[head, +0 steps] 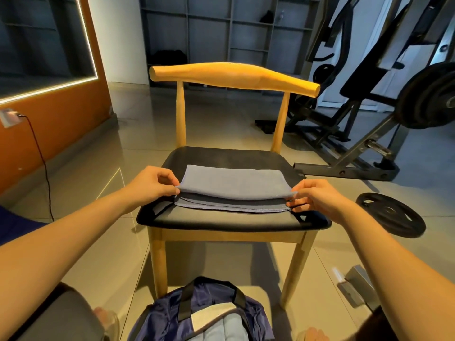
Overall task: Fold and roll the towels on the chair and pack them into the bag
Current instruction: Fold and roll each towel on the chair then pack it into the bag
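A grey-blue towel (234, 184) lies on the black seat of a wooden chair (221, 221), folded over itself with its upper layer lifted above the lower layers. My left hand (154, 184) pinches the left corner of that upper layer. My right hand (317, 196) pinches the right corner. On the floor in front of the chair, between my knees, stands an open navy bag (204, 316) with black handles; light blue cloth shows inside it.
A black weight plate (390, 217) lies on the floor right of the chair. Gym machines with a loaded barbell (428, 94) stand at the right rear. An orange wall with a plugged-in cable (39, 153) runs along the left. Grey shelves (229, 25) stand behind.
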